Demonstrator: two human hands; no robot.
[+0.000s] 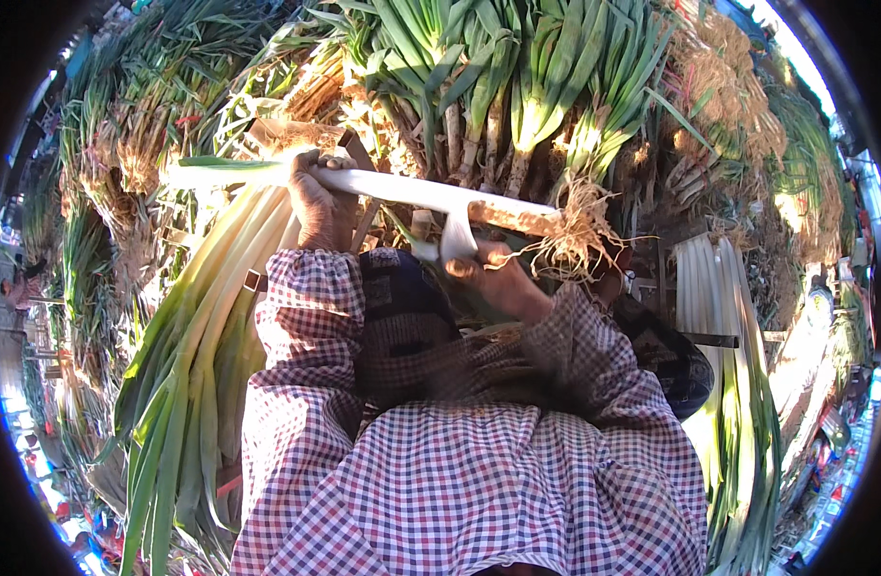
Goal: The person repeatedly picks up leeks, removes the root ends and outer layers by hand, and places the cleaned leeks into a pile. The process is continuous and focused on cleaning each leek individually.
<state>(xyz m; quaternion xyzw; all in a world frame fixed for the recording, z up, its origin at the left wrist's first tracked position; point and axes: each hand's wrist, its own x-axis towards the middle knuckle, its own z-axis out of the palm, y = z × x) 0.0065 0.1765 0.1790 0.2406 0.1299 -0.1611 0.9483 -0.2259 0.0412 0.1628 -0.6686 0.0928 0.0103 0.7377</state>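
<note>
A long white-stemmed green onion [404,189] lies slanted across the view, its bushy roots at the right and a green leaf at the left. My left hand [322,198] is closed around its stem near the leafy end. Below the stem, my right hand [499,279] pinches a pale strip of outer skin [458,234] that hangs from the stem and is partly peeled away. Brownish skin remains on the stem beside the roots [581,227]. Under my left forearm lies a pile of pale-stemmed green onions [217,309], leaves towards me.
Upright green onions with roots and soil [520,108] stand in front. Another stack of white-stemmed onions [717,288] rests at the right by a dark bar [710,340]. More onion heaps [138,137] lie at the far left and far right.
</note>
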